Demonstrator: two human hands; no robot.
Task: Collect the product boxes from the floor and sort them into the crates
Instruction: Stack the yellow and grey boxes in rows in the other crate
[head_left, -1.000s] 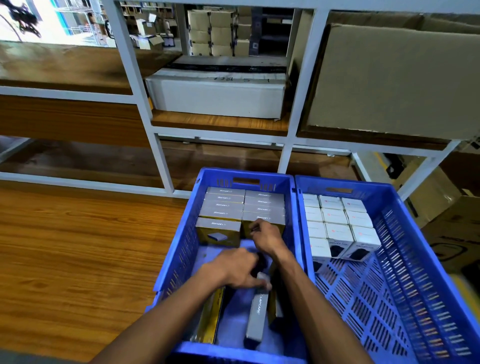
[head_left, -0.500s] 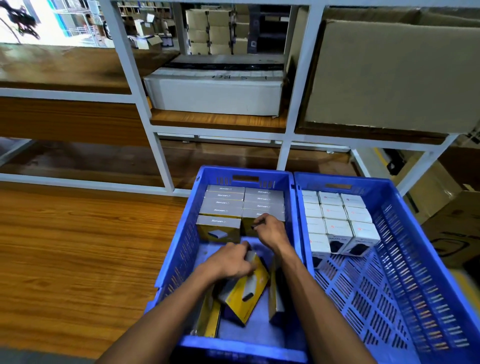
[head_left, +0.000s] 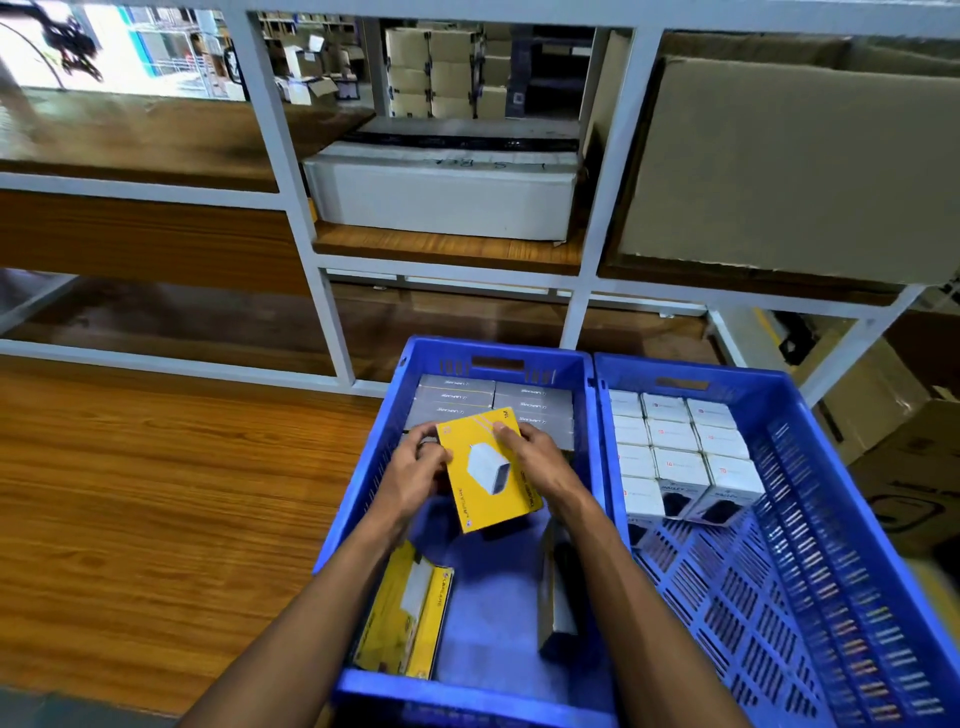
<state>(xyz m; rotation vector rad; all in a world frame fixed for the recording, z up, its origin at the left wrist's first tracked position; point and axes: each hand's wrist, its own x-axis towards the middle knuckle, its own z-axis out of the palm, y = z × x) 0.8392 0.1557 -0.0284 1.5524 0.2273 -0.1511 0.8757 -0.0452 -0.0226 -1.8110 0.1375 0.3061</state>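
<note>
A yellow product box (head_left: 488, 470) with a white charger pictured on it is held face up above the left blue crate (head_left: 363, 499). My left hand (head_left: 415, 470) grips its left edge and my right hand (head_left: 540, 462) grips its right edge, fingers on the top corner. Behind the box, grey-topped boxes (head_left: 535, 402) stand in neat rows at the crate's far end. Two more boxes lie loose on the crate floor: a yellow one (head_left: 405, 613) at the near left and a grey one (head_left: 556, 597) standing on edge.
The right blue crate (head_left: 831, 519) holds rows of white boxes (head_left: 675, 441) at its far end. White metal shelving (head_left: 322, 291) with cardboard cartons (head_left: 779, 171) stands behind. Wood-pattern floor (head_left: 130, 493) stretches left; brown cartons (head_left: 893, 431) sit at the right.
The yellow box came up from the crate floor and turned face up. My right hand left the row of grey boxes and took hold of its right edge.
</note>
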